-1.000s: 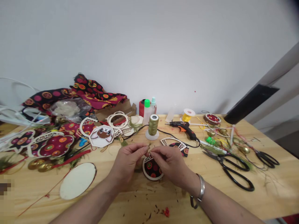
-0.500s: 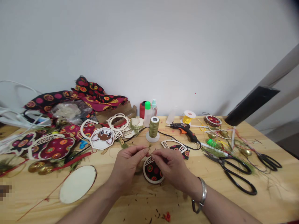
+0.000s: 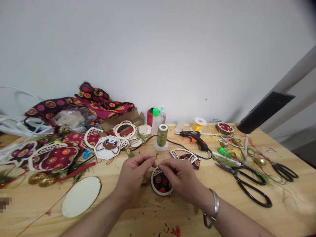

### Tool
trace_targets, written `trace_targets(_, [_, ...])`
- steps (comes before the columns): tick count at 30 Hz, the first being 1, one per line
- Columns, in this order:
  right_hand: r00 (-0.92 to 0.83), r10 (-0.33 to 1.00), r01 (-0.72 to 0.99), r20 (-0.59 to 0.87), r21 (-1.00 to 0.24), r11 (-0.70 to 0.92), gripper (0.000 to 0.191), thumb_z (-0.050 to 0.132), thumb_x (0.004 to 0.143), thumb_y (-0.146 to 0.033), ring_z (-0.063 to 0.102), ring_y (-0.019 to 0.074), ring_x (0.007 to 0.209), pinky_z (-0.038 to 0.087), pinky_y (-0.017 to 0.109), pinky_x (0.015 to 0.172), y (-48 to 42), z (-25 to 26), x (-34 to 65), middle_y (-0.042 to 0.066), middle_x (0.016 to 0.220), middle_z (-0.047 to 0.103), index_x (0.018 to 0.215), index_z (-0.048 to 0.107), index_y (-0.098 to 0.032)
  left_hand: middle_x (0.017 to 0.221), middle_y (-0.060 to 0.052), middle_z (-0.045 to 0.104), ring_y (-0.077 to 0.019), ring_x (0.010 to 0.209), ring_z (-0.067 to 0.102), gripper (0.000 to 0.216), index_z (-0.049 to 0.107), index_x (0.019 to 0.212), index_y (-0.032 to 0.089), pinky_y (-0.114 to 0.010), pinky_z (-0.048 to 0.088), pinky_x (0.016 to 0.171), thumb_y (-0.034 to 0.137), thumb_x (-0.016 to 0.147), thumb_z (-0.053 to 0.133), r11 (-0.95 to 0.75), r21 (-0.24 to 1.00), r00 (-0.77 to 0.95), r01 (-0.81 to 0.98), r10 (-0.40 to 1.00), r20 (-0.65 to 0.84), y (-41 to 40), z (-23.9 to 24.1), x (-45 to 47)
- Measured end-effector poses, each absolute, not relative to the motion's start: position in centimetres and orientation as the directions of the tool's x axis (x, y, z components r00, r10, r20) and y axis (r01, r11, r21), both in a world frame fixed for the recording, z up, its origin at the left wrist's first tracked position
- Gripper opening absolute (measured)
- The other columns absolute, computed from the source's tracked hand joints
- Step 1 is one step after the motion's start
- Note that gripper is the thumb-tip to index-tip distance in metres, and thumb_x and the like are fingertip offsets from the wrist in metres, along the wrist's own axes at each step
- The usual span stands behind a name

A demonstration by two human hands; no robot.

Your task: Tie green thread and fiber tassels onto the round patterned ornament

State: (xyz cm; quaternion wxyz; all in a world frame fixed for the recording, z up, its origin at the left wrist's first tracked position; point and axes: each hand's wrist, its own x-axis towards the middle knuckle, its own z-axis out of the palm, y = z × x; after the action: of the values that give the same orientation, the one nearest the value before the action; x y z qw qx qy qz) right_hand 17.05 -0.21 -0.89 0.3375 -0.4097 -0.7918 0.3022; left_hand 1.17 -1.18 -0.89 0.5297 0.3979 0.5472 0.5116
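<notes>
At the table's middle, my left hand (image 3: 134,172) is closed in a pinch, with a wisp of olive-green thread (image 3: 157,153) showing at its fingertips. My right hand (image 3: 181,174) pinches close beside it, its fingertips over the top edge of a round ornament (image 3: 161,185). That ornament has a pale wooden rim with lattice at the top and black fabric with red and orange flowers. The exact thread path between the fingers is too fine to make out. Just behind the hands stands a spool of olive-green thread (image 3: 162,136).
A glue gun (image 3: 195,137) with a black cord lies behind the right hand, near a fan-shaped piece (image 3: 185,155). Large black-handled scissors (image 3: 247,181) lie to the right. Patterned ornaments (image 3: 59,158) crowd the left, with a pale oval disc (image 3: 81,197) nearer.
The two hands keep their pinch in nearly the same place, with fingertips slightly shifted. The view has moved a little; nothing else on the table visibly changes.
</notes>
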Motion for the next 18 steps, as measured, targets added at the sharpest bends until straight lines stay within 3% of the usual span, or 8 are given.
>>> trace_targets(18, [-0.487, 0.83, 0.429, 0.272, -0.754, 0.498, 0.021, 0.046, 0.087, -0.021, 0.049, 0.009, 0.055, 0.036, 0.02, 0.056, -0.84, -0.55, 16.91, -0.001, 0.062, 0.061, 0.075, 0.063, -0.018, 0.037, 0.007, 0.039, -0.0083, 0.039, 0.03, 0.016, 0.068, 0.06, 0.018, -0.021, 0.023, 0.039, 0.032, 0.065, 0.07, 0.144, 0.989, -0.217, 0.023, 0.967, -0.136, -1.28, -0.32, 1.07])
